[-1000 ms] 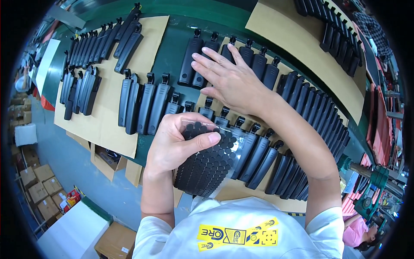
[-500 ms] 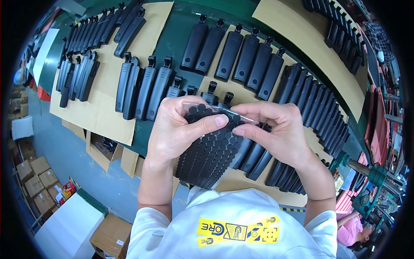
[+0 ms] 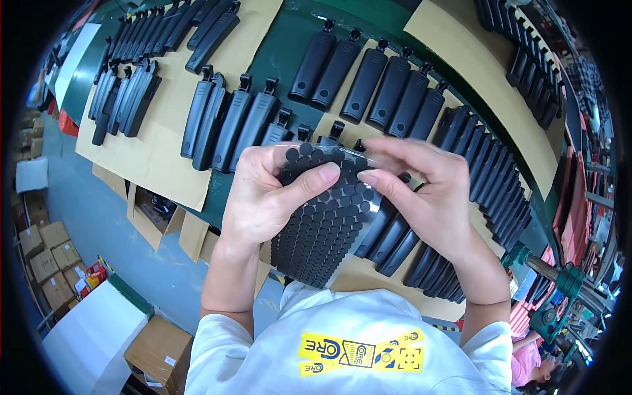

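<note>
partly covered dot sheet [image 3: 322,230], right fingers [image 3: 409,153] blurred

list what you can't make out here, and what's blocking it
Head view:
- Whether the right hand pinches anything: its fingers are blurred.
- The left hand's other fingertips: hidden behind the dotted sheet.
- The lower end of the black part beyond the left hand: hidden by that hand and the sheet.
- The open carton's contents: too dark and small.

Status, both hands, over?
Left hand pinching clear plastic sheet of round black dots; right hand at its upper right corner, grip unclear; elongated black plastic parts lie beyond.
</note>
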A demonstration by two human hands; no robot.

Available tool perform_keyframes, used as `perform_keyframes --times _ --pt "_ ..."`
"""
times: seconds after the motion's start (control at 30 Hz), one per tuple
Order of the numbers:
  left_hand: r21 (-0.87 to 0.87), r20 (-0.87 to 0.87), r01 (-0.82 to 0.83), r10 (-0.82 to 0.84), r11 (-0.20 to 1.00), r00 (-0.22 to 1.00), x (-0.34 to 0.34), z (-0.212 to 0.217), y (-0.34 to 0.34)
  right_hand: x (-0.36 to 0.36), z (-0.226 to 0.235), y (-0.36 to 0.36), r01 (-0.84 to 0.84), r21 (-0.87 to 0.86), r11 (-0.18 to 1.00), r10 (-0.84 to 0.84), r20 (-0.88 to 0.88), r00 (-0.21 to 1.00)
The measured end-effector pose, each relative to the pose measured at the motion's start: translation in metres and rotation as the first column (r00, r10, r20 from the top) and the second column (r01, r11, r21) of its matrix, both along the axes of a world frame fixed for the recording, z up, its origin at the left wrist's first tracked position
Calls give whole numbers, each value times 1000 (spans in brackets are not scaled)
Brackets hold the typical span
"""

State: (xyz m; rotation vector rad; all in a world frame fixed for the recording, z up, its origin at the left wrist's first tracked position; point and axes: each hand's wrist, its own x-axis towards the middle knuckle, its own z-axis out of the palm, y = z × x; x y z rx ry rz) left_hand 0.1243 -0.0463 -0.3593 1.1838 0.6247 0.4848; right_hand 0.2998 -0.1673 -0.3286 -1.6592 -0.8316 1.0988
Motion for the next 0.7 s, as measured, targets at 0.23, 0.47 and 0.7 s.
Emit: perform_keyframes --times 0.23,0.47,0.7 --pt "40 -100 -52 56 998 993 -3 -2 3 15 -9 19 -453 340 824 -15 813 582" --pt "84 -117 -28 38 996 992 -4 -11 6 10 -10 29 -520 273 809 2 885 466" --pt "26 -113 -65 68 998 991 -1 -10 7 7 -9 35 -518 194 833 61 898 435"
